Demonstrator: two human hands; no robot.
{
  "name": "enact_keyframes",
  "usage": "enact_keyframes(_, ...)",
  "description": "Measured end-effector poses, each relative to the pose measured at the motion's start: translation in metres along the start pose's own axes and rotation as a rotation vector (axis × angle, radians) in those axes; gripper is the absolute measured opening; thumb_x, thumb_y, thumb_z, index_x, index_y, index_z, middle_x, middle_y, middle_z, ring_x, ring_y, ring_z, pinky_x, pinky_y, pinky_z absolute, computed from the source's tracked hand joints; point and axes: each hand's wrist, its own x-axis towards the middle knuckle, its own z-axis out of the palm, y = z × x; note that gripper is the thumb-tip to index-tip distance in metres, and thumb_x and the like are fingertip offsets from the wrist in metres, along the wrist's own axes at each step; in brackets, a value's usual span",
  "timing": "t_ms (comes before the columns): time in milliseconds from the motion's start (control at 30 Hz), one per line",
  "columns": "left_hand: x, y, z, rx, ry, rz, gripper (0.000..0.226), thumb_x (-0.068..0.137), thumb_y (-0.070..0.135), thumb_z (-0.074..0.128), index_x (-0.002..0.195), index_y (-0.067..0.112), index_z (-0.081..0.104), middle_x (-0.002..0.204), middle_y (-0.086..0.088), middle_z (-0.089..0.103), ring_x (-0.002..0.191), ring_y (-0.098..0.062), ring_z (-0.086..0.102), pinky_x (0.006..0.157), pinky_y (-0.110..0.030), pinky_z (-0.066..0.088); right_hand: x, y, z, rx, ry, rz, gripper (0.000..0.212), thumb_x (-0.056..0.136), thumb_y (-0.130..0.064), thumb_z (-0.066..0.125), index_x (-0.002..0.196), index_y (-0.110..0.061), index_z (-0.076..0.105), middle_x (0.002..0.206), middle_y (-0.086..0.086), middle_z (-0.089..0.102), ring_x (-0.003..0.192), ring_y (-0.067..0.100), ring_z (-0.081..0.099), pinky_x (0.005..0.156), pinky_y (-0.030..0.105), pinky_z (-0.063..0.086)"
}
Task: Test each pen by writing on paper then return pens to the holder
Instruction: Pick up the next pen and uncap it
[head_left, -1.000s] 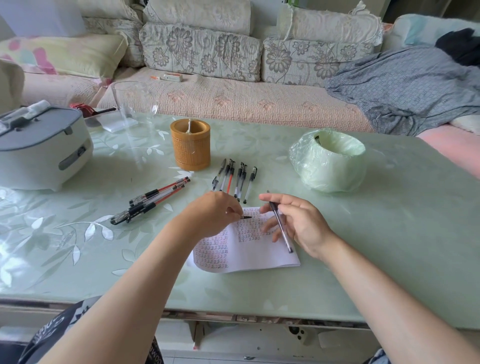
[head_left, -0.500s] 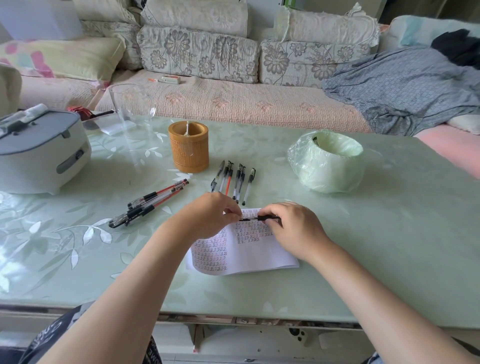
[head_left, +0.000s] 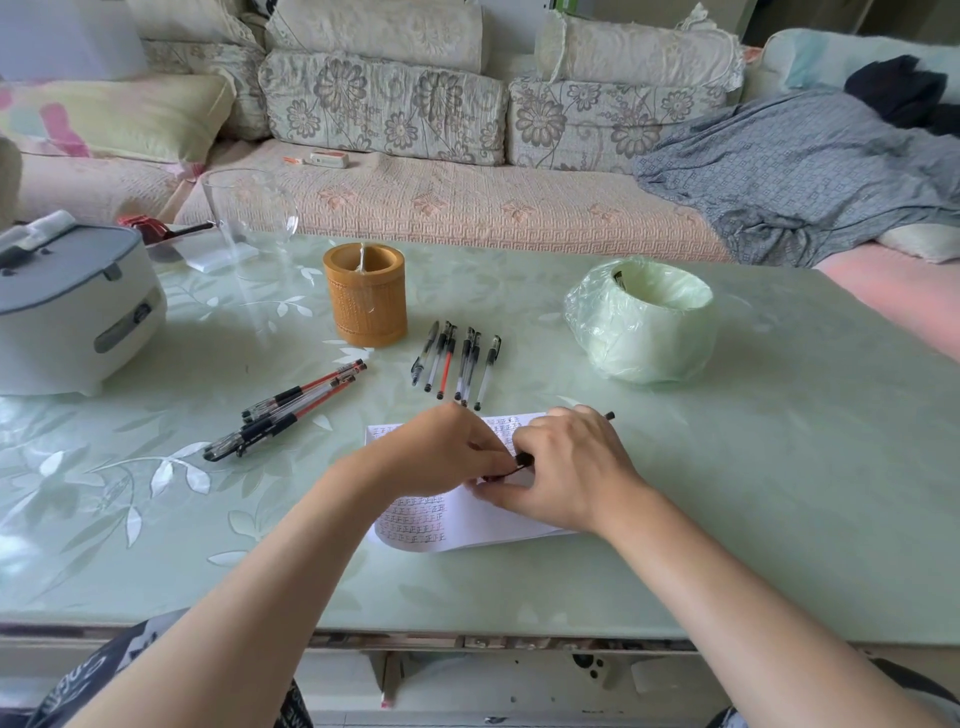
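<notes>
- Nearest, flat on the desk: paper, partly filled with rows of written marks, its middle hidden under both grips.
- Over the paper: left grip pinching the dark front end of a pen. Right grip curled round the barrel, tail end poking out past the knuckles. Cannot tell whether capped or not.
- Likely risk: a slip from so small a pinch, dragging the tip across the written rows or dropping the pen.
- Second risk: mixing tested and untested pens, given 2 loose groups lying on 1 desk.
- Beyond, to the left: bundle of pens, well apart from both grips.
- Beyond, centre: row of about 6 pens, just past the paper's far edge, near the left grip.
- Farther: holder, upright, near the row's far ends, well apart from the held pen.
</notes>
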Motion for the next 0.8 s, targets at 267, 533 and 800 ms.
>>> enact_keyframes(267, -0.007, 0.007, 0.008, -0.136, -0.025, -0.047, 0.021, 0.078, 0.036, 0.073, 0.076, 0.017, 0.079, 0.069, -0.006, 0.07, 0.062, -0.01, 0.047, 0.063, -0.028, 0.04, -0.005, -0.004, -0.004, -0.03, 0.065, 0.037, 0.068, 0.061, -0.075, 0.041, 0.042, -0.012, 0.025, 0.033, 0.0, 0.018, 0.037, 0.023, 0.03, 0.044, 0.02, 0.011)
enact_keyframes(533, -0.006, 0.007, 0.004, -0.041, 0.067, -0.074, 0.017, 0.075, 0.036, 0.073, 0.071, 0.019, 0.077, 0.064, -0.004, 0.068, 0.054, -0.012, 0.045, 0.055, -0.024, 0.04, -0.002, -0.001, -0.001, 0.051, -0.021, -0.004, 0.065, 0.07, -0.082, 0.035, 0.057, -0.019, 0.046, 0.055, -0.002, 0.055, 0.058, 0.021, 0.051, 0.05, 0.029, 0.024)
enact_keyframes(800, 0.004, -0.008, -0.026, -0.053, 0.446, 0.035, 0.008, 0.082, 0.024, 0.075, 0.089, 0.02, 0.072, 0.061, 0.011, 0.056, 0.046, 0.0, 0.045, 0.048, -0.01, 0.035, 0.023, 0.0, 0.001, 0.557, 0.066, 0.132, 0.031, 0.079, -0.001, 0.06, 0.104, -0.019, 0.052, 0.102, -0.001, 0.052, 0.087, 0.013, 0.052, 0.078, 0.024, 0.043)
